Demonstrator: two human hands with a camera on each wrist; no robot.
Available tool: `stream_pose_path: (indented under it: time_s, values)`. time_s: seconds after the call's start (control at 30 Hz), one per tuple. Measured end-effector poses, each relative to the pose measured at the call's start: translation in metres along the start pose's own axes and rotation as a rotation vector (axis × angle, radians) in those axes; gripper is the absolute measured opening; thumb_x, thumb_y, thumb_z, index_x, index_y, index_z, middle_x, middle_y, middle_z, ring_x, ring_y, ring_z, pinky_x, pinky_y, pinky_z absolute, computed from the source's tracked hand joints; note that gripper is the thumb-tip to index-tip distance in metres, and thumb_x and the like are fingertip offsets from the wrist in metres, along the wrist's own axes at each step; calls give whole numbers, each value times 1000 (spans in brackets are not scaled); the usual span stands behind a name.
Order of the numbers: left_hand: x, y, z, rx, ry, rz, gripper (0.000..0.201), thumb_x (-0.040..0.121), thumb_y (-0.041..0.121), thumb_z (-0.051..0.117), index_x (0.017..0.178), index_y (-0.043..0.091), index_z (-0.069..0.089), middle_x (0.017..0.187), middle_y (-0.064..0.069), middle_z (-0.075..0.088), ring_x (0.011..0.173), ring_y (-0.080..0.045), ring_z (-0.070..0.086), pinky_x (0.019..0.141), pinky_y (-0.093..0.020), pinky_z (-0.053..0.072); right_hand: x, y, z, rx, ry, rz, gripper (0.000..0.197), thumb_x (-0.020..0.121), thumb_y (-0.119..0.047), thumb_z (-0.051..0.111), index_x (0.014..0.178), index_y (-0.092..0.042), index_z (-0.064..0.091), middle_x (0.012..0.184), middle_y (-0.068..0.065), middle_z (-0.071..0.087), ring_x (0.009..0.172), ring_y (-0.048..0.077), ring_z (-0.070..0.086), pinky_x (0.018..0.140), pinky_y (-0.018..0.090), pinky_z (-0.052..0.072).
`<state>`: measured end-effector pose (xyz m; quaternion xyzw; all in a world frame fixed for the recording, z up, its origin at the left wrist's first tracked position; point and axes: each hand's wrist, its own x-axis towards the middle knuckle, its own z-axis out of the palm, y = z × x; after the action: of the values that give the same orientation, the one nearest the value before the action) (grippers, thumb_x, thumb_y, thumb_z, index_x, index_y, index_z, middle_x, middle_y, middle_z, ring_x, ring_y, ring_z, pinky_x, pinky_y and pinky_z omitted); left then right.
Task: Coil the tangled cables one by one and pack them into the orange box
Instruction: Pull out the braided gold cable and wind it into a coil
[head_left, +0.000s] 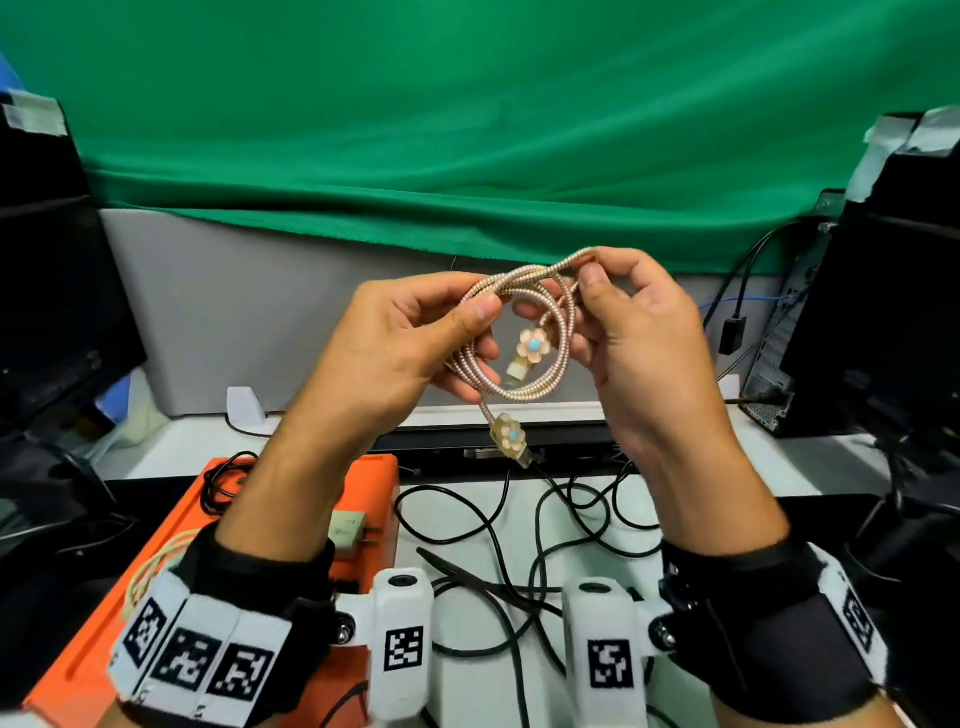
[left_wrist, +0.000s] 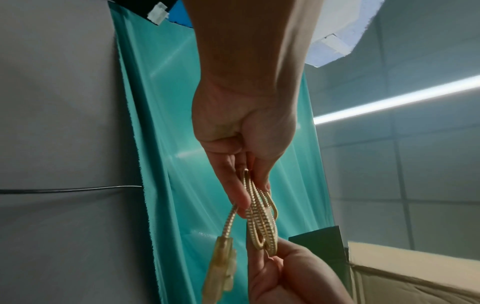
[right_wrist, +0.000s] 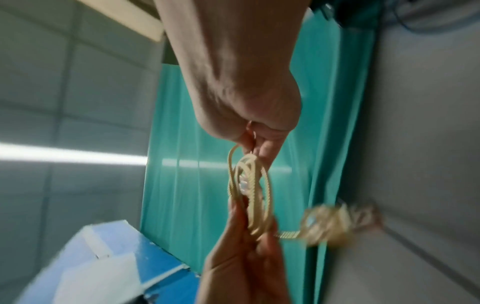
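Note:
A rose-gold braided cable (head_left: 563, 332) is wound into a small coil, held up in the air between both hands. My left hand (head_left: 415, 343) pinches the coil's left side with thumb and fingers. My right hand (head_left: 628, 322) pinches the top right of the loop. One flower-decorated plug (head_left: 532, 345) sits inside the coil; the other flower plug (head_left: 511, 439) dangles below it. The orange box (head_left: 130, 613) lies below my left forearm, holding a thin black cable (head_left: 223, 483), a cream cable (head_left: 156, 566) and a white charger (head_left: 350, 530). The left wrist view shows the coil (left_wrist: 262, 222) between both hands; in the right wrist view the coil (right_wrist: 249, 185) is blurred.
Tangled black cables (head_left: 519, 545) sprawl over the white table right of the box. Dark monitors stand at the far left (head_left: 47, 291) and a black computer tower at the right (head_left: 883, 312). A green cloth (head_left: 467, 130) hangs behind.

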<state>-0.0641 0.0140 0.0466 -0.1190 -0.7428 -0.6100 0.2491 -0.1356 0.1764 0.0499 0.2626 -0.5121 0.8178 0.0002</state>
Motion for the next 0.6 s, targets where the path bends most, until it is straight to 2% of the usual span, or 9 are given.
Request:
stream_pose_path:
  time_s: [0.1, 0.17, 0.23, 0.3, 0.37, 0.4, 0.47, 0.5, 0.6]
  values:
    - [0, 1, 0, 24, 16, 23, 19, 97, 15, 61, 108, 13, 76, 73, -9, 68, 59, -17, 66, 51, -27, 57, -2, 0, 5, 228, -52, 188, 14, 106, -7, 45, 110, -4, 58, 90, 11, 77, 79, 21, 77, 68, 26, 62]
    - [0, 2, -1, 22, 92, 41, 19, 98, 12, 61, 112, 11, 74, 72, -9, 68, 58, -19, 68, 50, -27, 56, -1, 0, 3, 166, -129, 256, 16, 105, -6, 43, 105, -3, 59, 85, 11, 77, 79, 22, 77, 65, 26, 61]
    - [1, 2, -2, 23, 197, 61, 18, 98, 11, 62, 113, 12, 72, 71, -9, 68, 58, -20, 70, 52, -28, 58, 0, -1, -2, -5, -214, 266, 20, 104, -10, 44, 94, -8, 61, 85, 10, 76, 85, 24, 74, 76, 31, 58]
    - [2, 1, -1, 33, 287, 84, 16, 98, 12, 63, 111, 14, 73, 72, -11, 68, 59, -21, 71, 57, -32, 61, 0, -2, -5, -99, -301, 266, 27, 103, -29, 44, 90, -13, 62, 92, 7, 75, 92, 19, 68, 91, 38, 50]
    - [3, 0, 1, 55, 348, 104, 15, 98, 15, 65, 109, 19, 74, 74, -12, 70, 62, -23, 73, 57, -30, 60, -3, -2, -3, -123, -345, 293, 37, 94, -52, 49, 92, -17, 62, 94, 3, 71, 93, 15, 67, 93, 40, 47]
    - [2, 0, 3, 69, 365, 112, 15, 97, 16, 66, 108, 20, 74, 75, -12, 71, 63, -22, 73, 57, -28, 59, -4, 2, 0, -172, -354, 281, 36, 88, -55, 57, 93, -19, 61, 93, 3, 69, 94, 13, 68, 93, 41, 49]
    - [2, -1, 4, 115, 374, 122, 15, 97, 17, 67, 108, 23, 74, 77, -11, 72, 64, -17, 73, 58, -25, 58, -6, 9, 5, -327, -349, 211, 31, 80, -41, 79, 91, -21, 58, 94, 7, 68, 101, 18, 71, 96, 51, 54]
    - [1, -1, 5, 143, 370, 123, 15, 97, 18, 67, 108, 24, 75, 76, -9, 73, 64, -15, 73, 58, -27, 59, -6, 11, 6, -382, -328, 175, 28, 79, -29, 81, 91, -20, 57, 93, 8, 65, 101, 21, 70, 96, 55, 55]
    - [0, -1, 4, 270, 346, 143, 13, 96, 26, 69, 103, 36, 75, 74, 2, 74, 65, -12, 70, 58, -35, 60, -3, 7, -1, -421, -277, 157, 18, 86, 0, 64, 98, -11, 55, 93, 9, 58, 86, 23, 69, 92, 55, 58]
